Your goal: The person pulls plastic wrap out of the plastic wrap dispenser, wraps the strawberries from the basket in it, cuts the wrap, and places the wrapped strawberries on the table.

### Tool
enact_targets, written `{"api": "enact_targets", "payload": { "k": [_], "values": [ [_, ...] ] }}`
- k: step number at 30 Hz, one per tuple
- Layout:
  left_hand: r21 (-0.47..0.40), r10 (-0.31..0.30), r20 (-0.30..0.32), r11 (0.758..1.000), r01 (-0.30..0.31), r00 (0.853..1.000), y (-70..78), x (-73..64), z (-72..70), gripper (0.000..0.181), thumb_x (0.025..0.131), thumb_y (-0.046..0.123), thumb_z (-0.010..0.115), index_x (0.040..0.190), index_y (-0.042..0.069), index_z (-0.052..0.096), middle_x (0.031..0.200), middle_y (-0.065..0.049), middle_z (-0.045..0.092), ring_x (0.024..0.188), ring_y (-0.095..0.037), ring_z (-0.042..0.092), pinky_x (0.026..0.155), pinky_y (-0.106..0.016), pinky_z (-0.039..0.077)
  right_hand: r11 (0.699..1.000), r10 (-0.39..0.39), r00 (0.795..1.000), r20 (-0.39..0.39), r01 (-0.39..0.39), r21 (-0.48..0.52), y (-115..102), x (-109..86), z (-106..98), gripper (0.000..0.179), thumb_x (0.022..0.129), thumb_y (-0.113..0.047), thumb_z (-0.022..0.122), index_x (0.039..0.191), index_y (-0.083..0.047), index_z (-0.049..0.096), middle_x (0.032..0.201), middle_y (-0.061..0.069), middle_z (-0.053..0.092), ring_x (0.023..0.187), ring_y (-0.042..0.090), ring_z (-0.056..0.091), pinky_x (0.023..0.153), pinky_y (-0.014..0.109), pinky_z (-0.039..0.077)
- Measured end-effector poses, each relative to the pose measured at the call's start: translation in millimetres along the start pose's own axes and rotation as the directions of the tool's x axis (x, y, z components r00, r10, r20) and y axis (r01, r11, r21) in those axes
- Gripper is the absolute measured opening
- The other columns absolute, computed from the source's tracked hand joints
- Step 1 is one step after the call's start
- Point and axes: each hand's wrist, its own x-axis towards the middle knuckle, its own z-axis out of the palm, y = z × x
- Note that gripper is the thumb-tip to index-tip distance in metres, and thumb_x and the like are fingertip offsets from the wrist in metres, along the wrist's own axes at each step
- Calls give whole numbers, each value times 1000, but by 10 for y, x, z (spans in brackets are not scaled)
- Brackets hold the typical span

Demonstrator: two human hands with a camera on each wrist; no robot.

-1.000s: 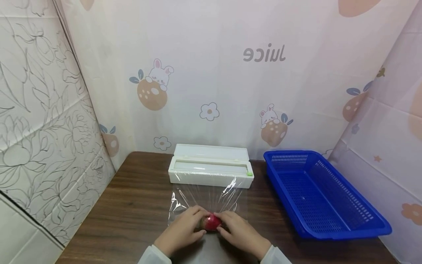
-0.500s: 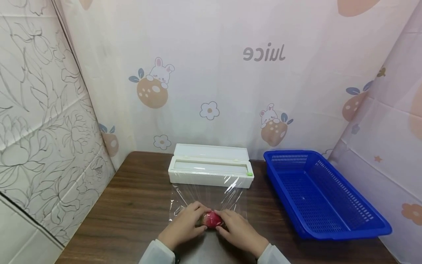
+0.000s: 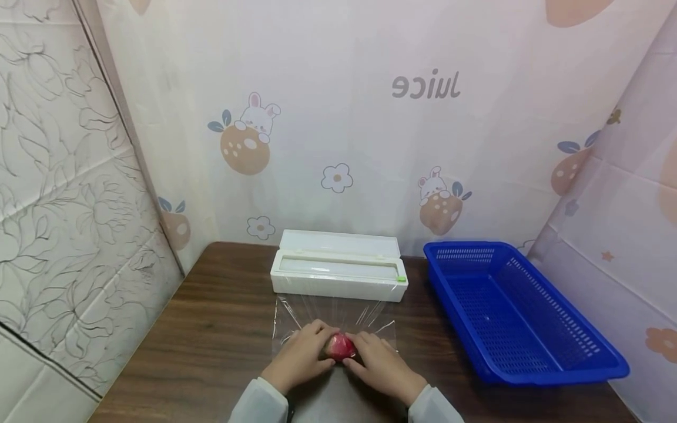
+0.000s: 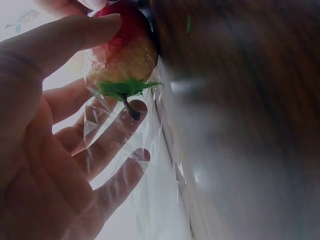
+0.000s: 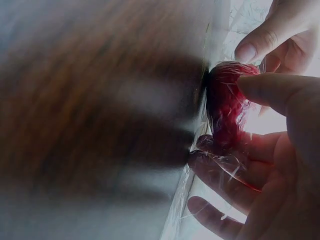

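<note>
A red strawberry (image 3: 339, 347), wrapped in clear cling film (image 3: 330, 310), lies between both hands at the front of the table. Its green leaf cap (image 4: 125, 88) and dark stem show under the film in the left wrist view. My left hand (image 3: 302, 355) holds the stem end, thumb on the near side and fingers beyond. At the pointed end, my right hand (image 3: 382, 365) grips the strawberry between thumb and fingers; film lies over those fingers in the right wrist view. From the strawberry, the film runs back to a white wrap dispenser (image 3: 338, 288) with its lid raised.
A blue plastic basket (image 3: 529, 376) stands at the right of the brown wooden table (image 3: 211, 329). On the dispenser's right end sits a small green slider (image 3: 401, 279). Patterned curtains (image 3: 338, 117) close off the back and sides.
Both hands have shifted slightly away from the body, toward the dispenser, with the wrapped strawberry between them. The film has slackened a little. Dispenser and basket have stayed in place.
</note>
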Motion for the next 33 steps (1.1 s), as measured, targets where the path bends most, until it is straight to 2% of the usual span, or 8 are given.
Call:
{"api": "enact_targets", "payload": {
  "k": [3, 9, 16, 21, 23, 28, 33],
  "values": [
    [3, -5, 6, 1000, 5, 1000, 2, 20, -3, 58, 74, 35, 74, 125, 15, 57, 110, 1, 58, 97, -14, 55, 78, -42, 51, 1000, 10, 1000, -1, -10, -4, 8, 22, 10, 47, 88, -41, 59, 123, -9, 56, 101, -1, 61, 93, 15, 55, 76, 44, 51],
    [-12, -32, 34, 999, 32, 999, 0, 55, -25, 58, 76, 36, 73, 127, 14, 56, 111, 0, 58, 99, -15, 54, 83, -43, 50, 998, 63, 997, 44, -64, 25, 7, 67, 4, 47, 90, -48, 53, 121, -13, 57, 96, -3, 59, 88, 15, 53, 67, 41, 49],
    [-43, -47, 65, 998, 50, 997, -48, 104, -39, 58, 76, 39, 73, 128, 17, 57, 110, 0, 61, 98, -14, 55, 83, -41, 50, 995, 87, 993, 81, -91, 39, 33, 121, 26, 48, 90, -52, 51, 116, -13, 60, 93, -4, 57, 85, 13, 52, 67, 41, 49],
    [-104, -65, 94, 992, 75, 993, -97, 144, -57, 61, 76, 39, 74, 129, 18, 53, 119, -2, 61, 106, -16, 54, 89, -46, 48, 994, 88, 991, 96, -93, 51, 62, 142, 22, 49, 90, -54, 49, 116, -14, 60, 94, -4, 56, 86, 13, 52, 68, 43, 50],
    [-127, -72, 101, 988, 85, 992, -122, 159, -69, 58, 75, 40, 75, 125, 18, 54, 117, -1, 62, 103, -15, 55, 88, -45, 49, 994, 82, 992, 92, -88, 63, 70, 151, 13, 50, 90, -55, 49, 117, -14, 59, 98, -3, 59, 89, 14, 53, 71, 45, 50],
    [-155, -59, 129, 985, 79, 990, -199, 195, -101, 47, 75, 44, 74, 112, 21, 56, 100, 4, 65, 87, -6, 55, 77, -35, 52, 988, 83, 993, 82, -93, 122, 91, 197, -6, 46, 89, -53, 53, 116, -15, 55, 105, 0, 64, 91, 15, 57, 75, 46, 51],
    [-201, -35, 154, 977, 66, 987, -271, 218, -96, 45, 78, 49, 69, 112, 21, 57, 98, 4, 64, 85, -5, 55, 75, -33, 52, 986, 87, 992, 91, -98, 133, 96, 219, -25, 43, 90, -52, 51, 114, -16, 55, 103, -1, 63, 89, 13, 57, 74, 45, 51]
  ]
}}
